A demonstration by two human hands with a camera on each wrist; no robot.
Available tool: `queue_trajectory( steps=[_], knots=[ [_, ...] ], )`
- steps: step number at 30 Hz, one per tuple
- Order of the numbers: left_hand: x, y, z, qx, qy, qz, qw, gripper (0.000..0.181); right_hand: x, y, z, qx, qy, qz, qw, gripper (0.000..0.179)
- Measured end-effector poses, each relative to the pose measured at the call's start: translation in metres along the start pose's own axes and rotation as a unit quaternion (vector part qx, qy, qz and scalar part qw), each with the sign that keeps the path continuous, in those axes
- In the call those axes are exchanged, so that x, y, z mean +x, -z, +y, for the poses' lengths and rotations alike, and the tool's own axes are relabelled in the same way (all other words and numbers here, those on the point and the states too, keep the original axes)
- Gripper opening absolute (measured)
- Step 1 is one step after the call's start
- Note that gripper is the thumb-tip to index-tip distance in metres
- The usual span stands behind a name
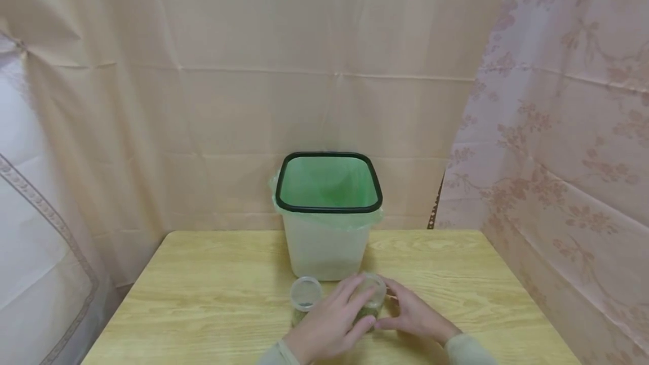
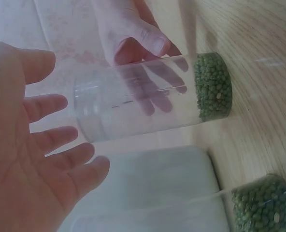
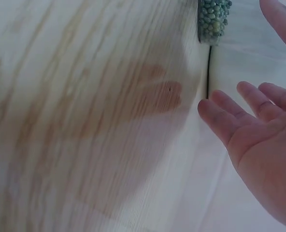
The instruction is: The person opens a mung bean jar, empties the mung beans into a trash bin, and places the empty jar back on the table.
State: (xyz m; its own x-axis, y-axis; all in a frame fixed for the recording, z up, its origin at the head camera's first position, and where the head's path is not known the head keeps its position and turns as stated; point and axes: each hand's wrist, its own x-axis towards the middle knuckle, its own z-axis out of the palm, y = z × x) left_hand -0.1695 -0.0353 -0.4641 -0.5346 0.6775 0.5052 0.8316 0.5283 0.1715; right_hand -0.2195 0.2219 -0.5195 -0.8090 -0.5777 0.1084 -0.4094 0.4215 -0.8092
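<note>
Two clear plastic jars hold green beans at their bottoms. The right-hand jar (image 1: 368,310) stands upright between my hands; in the left wrist view this jar (image 2: 133,104) lies sideways across the picture. My left hand (image 1: 329,317) reaches over its top with fingers spread; in its wrist view the left hand (image 2: 41,140) is just off the jar's upper end. On the other side is my right hand (image 1: 413,311), fingers loosely extended around the jar; its wrist view shows the right hand (image 3: 268,135) with fingers apart. Whether it touches the jar I cannot tell. The other jar (image 1: 306,293) stands left, partly behind my left hand.
Behind the jars stands a white bin (image 1: 327,249) with a black rim and a green bag lining it. All of this is on a wood-grain table (image 1: 203,286). Beige curtains (image 1: 228,100) hang behind, with a floral curtain (image 1: 573,145) on the right.
</note>
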Motion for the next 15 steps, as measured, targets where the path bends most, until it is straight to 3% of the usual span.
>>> queue_trajectory(
  steps=[7,15],
  knots=[
    [0.004,-0.006,-0.003,0.004,0.018,-0.005,0.9998,0.048,0.005,-0.008,-0.001,-0.012,0.012,-0.012,0.9998,0.089],
    [0.007,-0.007,-0.004,0.015,0.001,0.005,0.9999,0.045,0.009,-0.012,-0.003,-0.028,0.032,-0.029,0.9987,0.089]
  ],
)
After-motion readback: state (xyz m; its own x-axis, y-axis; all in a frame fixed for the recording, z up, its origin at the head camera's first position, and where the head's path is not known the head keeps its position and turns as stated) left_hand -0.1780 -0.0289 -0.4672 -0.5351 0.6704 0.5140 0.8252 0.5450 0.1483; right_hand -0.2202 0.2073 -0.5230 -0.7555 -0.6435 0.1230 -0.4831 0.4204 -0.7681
